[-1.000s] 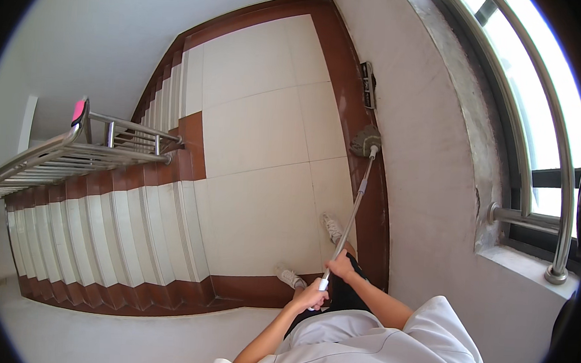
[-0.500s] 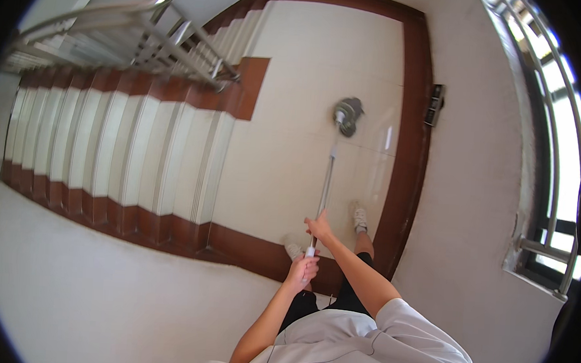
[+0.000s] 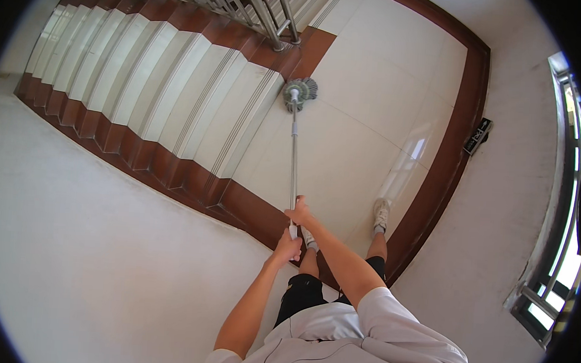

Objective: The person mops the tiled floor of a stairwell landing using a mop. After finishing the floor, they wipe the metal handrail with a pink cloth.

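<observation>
Both of my hands are closed around the pole of a mop (image 3: 295, 156). My left hand (image 3: 287, 247) grips the white end of the handle, close to my body. Just beyond it, my right hand (image 3: 299, 211) wraps round the metal pole. The pole runs away from me to a round grey-green mop head (image 3: 298, 94) with loose strands. That head rests on the pale tiled landing (image 3: 369, 86), at the edge where the stairs begin, beside the brown corner tile.
Pale stairs (image 3: 169, 94) with brown ends drop away to the left. A metal railing (image 3: 267, 20) stands at the far left of the landing. Along the right wall run a brown border (image 3: 439, 144) and a small dark sign box (image 3: 477, 136). A barred window (image 3: 565, 265) is further right.
The mop head has swept left across the tiles, from mid-landing to the stair edge. Both hands moved slightly left with the pole and kept their grip. My view has turned.
</observation>
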A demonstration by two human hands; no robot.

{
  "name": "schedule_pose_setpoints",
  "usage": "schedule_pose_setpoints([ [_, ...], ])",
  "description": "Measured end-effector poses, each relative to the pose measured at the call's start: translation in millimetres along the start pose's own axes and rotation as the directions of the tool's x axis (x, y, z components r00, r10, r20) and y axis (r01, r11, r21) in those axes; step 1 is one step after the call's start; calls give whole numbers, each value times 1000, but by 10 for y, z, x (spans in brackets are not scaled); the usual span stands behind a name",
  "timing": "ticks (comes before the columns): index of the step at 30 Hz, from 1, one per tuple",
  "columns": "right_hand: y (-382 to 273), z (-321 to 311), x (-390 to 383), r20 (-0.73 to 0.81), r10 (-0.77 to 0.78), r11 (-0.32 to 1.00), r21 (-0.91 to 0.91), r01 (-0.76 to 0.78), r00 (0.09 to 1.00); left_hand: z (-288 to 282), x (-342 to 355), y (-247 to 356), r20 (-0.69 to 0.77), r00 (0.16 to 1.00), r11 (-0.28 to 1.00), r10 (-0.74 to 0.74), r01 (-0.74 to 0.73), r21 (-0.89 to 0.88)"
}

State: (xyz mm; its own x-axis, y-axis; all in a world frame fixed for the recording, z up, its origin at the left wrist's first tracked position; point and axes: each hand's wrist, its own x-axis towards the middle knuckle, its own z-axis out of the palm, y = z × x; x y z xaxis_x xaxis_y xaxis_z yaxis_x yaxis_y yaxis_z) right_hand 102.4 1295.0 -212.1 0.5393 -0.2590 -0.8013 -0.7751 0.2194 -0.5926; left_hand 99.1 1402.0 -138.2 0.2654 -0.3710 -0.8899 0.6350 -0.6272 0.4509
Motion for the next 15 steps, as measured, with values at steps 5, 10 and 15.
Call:
schedule_pose_setpoints([
  [5,667,-414,46,-291,-113,992,14,122,950,410,-300,-12,116,989,932,-88,41,360],
  [10,1595,-1381,-320,-382,130,985,152,-76,915,1270,-452,-119,353,899,917,-259,115,381],
  [15,2242,-2412,-939,-498,309,947,243,-211,811,2078,-78,-104,573,553,784,-604,542,303],
])
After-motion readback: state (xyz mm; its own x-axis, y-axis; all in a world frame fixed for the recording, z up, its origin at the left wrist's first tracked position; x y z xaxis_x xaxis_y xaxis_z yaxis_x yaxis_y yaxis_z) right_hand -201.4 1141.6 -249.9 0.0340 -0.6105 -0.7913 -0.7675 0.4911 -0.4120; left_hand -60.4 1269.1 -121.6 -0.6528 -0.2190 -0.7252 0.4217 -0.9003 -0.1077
